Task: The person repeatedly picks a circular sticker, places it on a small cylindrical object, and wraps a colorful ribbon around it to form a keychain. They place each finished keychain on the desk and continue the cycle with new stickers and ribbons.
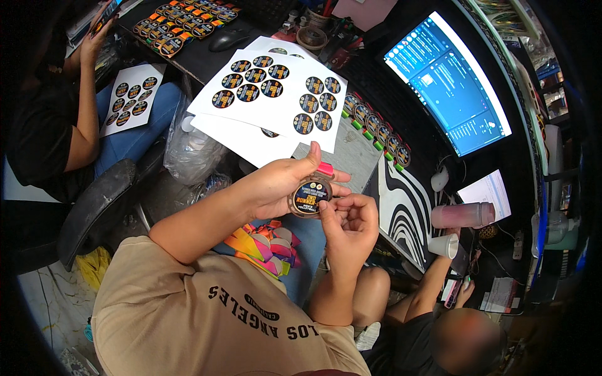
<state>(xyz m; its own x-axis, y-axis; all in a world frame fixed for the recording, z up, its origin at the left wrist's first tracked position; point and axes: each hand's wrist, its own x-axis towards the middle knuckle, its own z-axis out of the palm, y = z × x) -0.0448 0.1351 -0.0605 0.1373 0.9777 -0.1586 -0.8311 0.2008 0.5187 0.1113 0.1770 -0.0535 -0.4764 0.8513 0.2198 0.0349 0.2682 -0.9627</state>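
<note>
My left hand (295,178) holds a round medal (307,197) with a dark printed face, its thumb raised and its fingers behind the disc. A short pink ribbon (325,168) shows at the medal's top. From the other side, my right hand (352,229) pinches at the medal's lower right edge, thumb tip on the printed face and the other fingers curled. Bright multicoloured ribbons (266,245) lie in my lap. Beyond my hands, white sheets (290,103) of round dark stickers are spread on the table.
A row of medals with green ribbons (379,128) lines the table beside a lit monitor (448,84). More medals (182,25) lie at the far left near a mouse (227,41). A pink tumbler (464,215) and white cup (443,245) stand right. Two other people sit close by.
</note>
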